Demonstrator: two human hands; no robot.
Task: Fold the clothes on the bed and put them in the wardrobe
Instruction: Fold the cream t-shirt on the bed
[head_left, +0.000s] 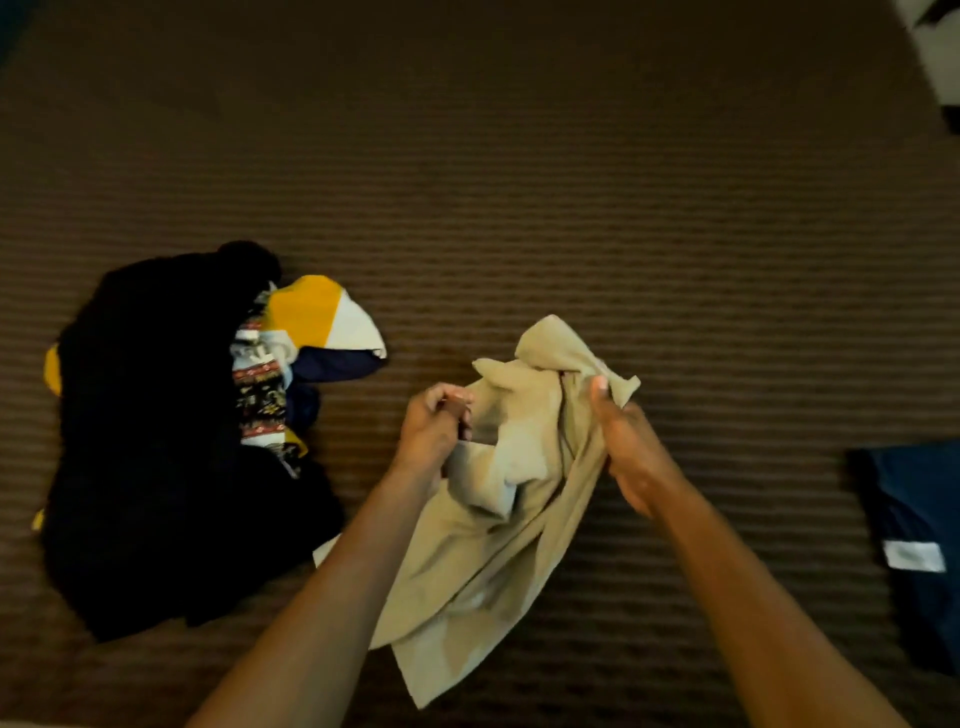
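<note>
Presently, both forearms reach forward over the near edge of the bed (571, 171), which is covered in a brown striped spread. Between them hangs a crumpled beige garment (483, 551), lifted off the bed at its upper part, its lower folds trailing back toward the near edge.

The left hand (431, 431) is raised with the wrist bent and the fingers curled inward, pinching the garment's left upper edge. The knuckles face the far edge of the bed. The right hand (623, 441) is turned thumb-up, the thumb extended toward the far edge and pressed against a bunched fold. The remaining fingers wrap the cloth from beneath. Both hands are therefore closed around the same garment, set a little apart, with the fabric gathered and twisted between them.

Toward the left edge of the bed lies a heap of unfolded clothes (156, 441). It is dominated by a black garment, with a yellow, white and navy piece (322, 322) and a patterned cloth (260, 384) showing at its right side. The heap is near the left forearm but apart from the beige garment.

At the right edge of the bed rests a folded navy item (914, 519) bearing a white label (913, 555), lying flat and well apart from the right hand.
</note>
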